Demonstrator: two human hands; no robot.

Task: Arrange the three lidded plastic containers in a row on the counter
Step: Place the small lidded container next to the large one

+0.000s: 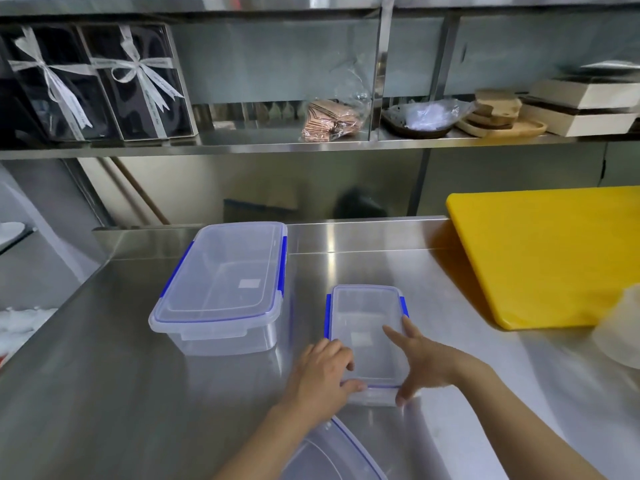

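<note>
Both hands, left hand (320, 374) and right hand (420, 358), are gripping the small container (365, 327) with spread fingers beside the large container (221, 282) on the counter (104, 375), and a careless shove risks skewing the row.
</note>
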